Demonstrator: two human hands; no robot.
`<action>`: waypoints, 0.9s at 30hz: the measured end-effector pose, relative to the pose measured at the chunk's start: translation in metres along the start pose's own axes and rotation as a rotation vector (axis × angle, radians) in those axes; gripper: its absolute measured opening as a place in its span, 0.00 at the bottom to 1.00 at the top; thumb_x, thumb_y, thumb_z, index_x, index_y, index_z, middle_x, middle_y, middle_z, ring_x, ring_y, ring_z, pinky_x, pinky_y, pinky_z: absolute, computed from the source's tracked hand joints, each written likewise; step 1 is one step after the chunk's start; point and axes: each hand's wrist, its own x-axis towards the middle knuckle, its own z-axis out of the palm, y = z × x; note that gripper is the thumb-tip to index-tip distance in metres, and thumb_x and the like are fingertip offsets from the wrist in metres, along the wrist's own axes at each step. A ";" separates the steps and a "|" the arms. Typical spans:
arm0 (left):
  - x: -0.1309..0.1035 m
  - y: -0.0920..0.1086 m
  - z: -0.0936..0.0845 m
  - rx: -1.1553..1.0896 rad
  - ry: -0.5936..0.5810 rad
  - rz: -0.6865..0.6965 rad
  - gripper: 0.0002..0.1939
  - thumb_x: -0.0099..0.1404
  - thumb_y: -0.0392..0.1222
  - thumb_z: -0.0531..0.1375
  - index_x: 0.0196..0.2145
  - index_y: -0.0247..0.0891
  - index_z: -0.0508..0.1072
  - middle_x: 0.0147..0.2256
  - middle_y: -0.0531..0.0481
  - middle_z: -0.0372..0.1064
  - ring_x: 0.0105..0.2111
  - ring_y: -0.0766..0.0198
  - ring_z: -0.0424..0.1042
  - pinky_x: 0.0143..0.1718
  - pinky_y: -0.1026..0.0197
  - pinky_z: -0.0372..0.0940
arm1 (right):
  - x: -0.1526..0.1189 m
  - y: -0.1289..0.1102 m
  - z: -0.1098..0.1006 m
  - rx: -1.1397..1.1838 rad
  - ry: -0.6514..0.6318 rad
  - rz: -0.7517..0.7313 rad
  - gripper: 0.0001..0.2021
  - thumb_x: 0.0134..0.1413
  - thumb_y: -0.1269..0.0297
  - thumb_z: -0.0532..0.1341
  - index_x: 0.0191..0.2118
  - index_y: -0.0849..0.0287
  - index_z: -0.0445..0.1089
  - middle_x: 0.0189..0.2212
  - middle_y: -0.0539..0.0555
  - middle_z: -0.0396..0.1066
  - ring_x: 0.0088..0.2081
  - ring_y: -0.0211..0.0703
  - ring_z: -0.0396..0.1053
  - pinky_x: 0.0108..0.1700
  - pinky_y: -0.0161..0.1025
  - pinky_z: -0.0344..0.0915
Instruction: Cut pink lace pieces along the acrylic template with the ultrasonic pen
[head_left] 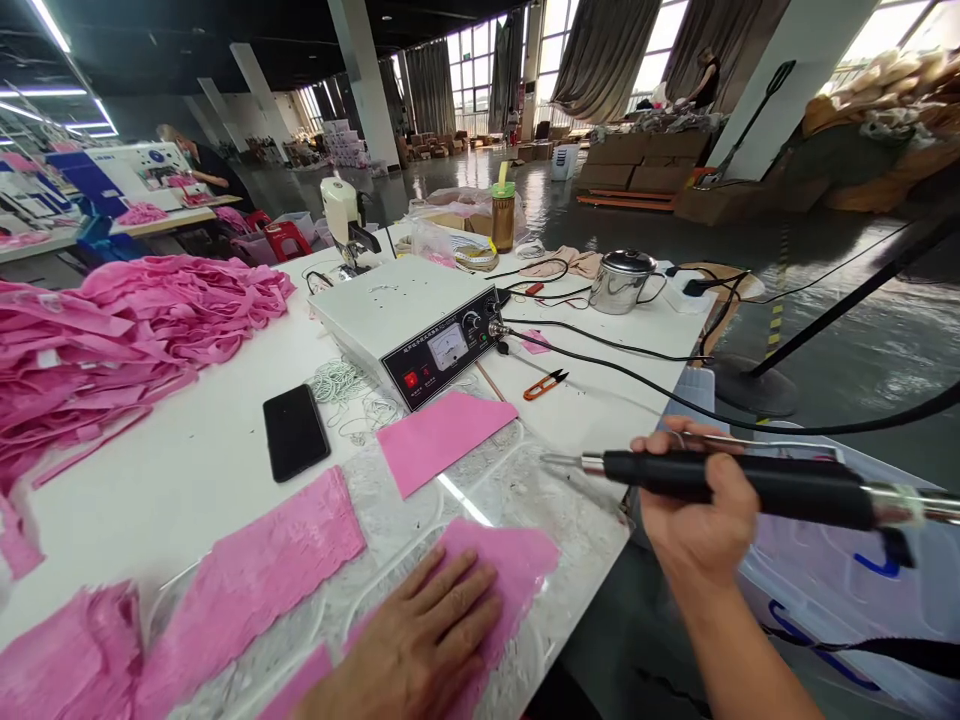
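Note:
My left hand (420,640) lies flat with its fingers stretched over a pink fabric piece (525,560) on a clear, scuffed sheet (577,510). In my right hand (705,520) is a black ultrasonic cutter handpiece (675,475), held level past the table's right edge. Its narrow metal tip points left, raised above the sheet and apart from the fabric. A thin metal strip (780,447), perhaps tweezers, shows along the handpiece's far side. Farther back on the sheet is another pink piece (442,440); stacked pink pieces (262,560) lie to the left.
A white control box (405,300) with a meter stands mid-table, cables trailing right. Around it are a black phone (295,432), orange thread snips (545,385), a lidded steel mug (624,282) and a pink fabric heap (172,310). Plastic bins (825,570) sit below right.

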 end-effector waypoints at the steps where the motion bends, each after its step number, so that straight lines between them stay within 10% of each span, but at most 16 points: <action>1: -0.001 0.000 0.001 -0.011 -0.011 -0.004 0.25 0.72 0.39 0.54 0.65 0.33 0.58 0.63 0.43 0.59 0.64 0.51 0.55 0.61 0.45 0.60 | -0.002 -0.008 -0.003 0.030 -0.041 0.039 0.07 0.57 0.57 0.51 0.35 0.50 0.65 0.36 0.52 0.64 0.28 0.41 0.63 0.35 0.45 0.66; 8: -0.001 0.002 0.003 -0.019 -0.026 -0.012 0.23 0.73 0.38 0.53 0.64 0.34 0.60 0.63 0.45 0.58 0.64 0.50 0.56 0.61 0.43 0.59 | -0.018 -0.034 -0.012 -0.124 -0.237 0.090 0.13 0.56 0.49 0.48 0.30 0.51 0.60 0.25 0.51 0.54 0.21 0.41 0.55 0.24 0.42 0.55; 27: -0.003 0.002 0.007 0.036 -0.018 0.008 0.23 0.74 0.39 0.52 0.64 0.34 0.60 0.65 0.47 0.54 0.65 0.49 0.54 0.63 0.43 0.57 | -0.012 -0.033 -0.010 0.221 -0.193 0.131 0.08 0.42 0.59 0.65 0.27 0.57 0.73 0.22 0.49 0.66 0.20 0.36 0.63 0.21 0.37 0.63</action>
